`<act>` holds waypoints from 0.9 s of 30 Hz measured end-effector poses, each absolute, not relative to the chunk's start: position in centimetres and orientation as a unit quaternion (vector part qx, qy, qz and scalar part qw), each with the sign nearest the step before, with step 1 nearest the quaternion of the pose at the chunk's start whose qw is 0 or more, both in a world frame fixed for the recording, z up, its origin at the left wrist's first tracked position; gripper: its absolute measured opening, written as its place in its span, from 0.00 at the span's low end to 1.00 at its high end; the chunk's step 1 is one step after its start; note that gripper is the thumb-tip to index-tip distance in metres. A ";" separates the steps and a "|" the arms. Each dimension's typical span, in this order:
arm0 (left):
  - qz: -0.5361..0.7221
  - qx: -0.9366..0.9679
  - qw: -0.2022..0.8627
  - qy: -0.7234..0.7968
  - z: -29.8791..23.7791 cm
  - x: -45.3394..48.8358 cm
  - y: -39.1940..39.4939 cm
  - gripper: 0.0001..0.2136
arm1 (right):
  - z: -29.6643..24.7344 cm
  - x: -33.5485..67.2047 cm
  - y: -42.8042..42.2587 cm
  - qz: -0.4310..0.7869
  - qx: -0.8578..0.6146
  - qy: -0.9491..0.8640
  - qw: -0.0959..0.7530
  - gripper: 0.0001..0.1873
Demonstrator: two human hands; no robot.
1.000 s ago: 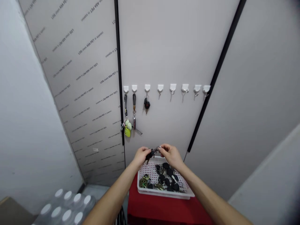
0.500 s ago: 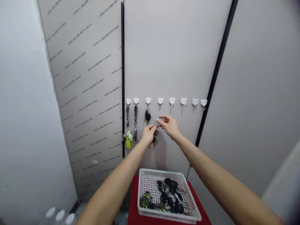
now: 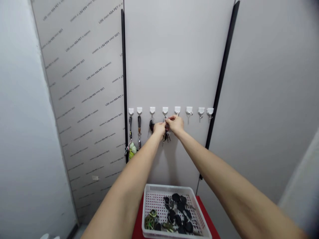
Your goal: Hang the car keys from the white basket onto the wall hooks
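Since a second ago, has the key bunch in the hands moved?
Yes. The key bunch rose from just above the basket to the fourth hook from the left, left hand and right hand on it.

Both hands are sitting way higher than a second ago. Back then the left hand [image 3: 159, 127] and right hand [image 3: 176, 123] were hovering right over the basket [image 3: 166, 187], pinching the bunch of keys [image 3: 166, 136] between them. Now they're holding it up against the fourth hook [image 3: 165, 110], the ring is meeting the hook, and the keys are dangling just below the fingers.
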State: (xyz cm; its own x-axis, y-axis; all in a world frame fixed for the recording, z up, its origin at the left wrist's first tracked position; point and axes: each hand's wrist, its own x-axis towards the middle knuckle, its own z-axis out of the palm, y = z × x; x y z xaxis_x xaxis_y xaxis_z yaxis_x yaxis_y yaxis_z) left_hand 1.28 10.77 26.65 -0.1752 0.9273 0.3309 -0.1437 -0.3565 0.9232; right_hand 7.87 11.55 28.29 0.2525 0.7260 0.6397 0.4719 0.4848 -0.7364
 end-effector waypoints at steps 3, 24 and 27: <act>0.647 0.509 0.373 0.428 25.9 0.8 11.1 0.09 | 27.9 7.8 11.6 0.084 -0.510 -0.608 0.602 0.07; 0.389 0.647 0.322 0.571 4.9 -2.5 1.7 0.10 | 6.3 13.8 1.8 0.211 -0.541 -0.779 0.237 0.08; 0.330 0.684 0.317 0.568 2.0 -1.8 0.2 0.10 | 3.7 14.6 0.5 0.215 -0.535 -0.794 0.192 0.09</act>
State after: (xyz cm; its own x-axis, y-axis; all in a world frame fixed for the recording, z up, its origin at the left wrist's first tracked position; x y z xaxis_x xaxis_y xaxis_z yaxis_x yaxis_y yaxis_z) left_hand -1.78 0.21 2.04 0.1377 0.9862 0.0917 0.5670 -0.1544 0.8091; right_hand 14.62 0.54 3.67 -0.3533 0.9326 0.0741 0.7672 0.3341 -0.5476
